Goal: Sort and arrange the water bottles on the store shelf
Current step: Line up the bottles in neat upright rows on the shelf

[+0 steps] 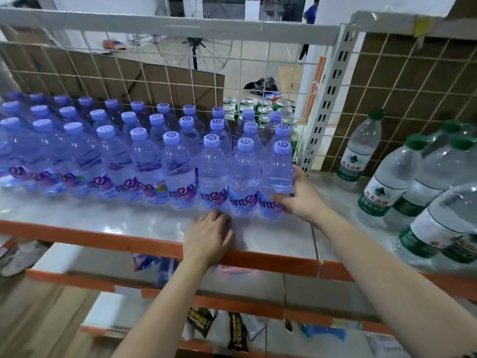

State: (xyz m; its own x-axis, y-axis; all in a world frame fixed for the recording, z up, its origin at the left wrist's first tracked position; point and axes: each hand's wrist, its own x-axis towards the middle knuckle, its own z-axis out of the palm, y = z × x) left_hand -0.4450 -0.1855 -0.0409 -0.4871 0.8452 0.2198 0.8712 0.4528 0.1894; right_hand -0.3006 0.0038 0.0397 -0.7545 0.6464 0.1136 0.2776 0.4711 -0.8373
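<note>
Right hand (299, 195) grips rightmost near bottle (276, 182) on shelf (154, 223) | left hand (209, 236) flat, fingers straight, touching neighbouring bottle base | risk: sideways shove topples packed rows

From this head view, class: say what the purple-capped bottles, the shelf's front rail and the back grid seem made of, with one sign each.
Purple-capped bottles: likely thin clear plastic, glossy; highlights and ribbed walls show. Front rail: probably orange-painted metal; smooth, straight edge. Back grid: seemingly pale-coated wire; the fan shows through its squares.
</note>
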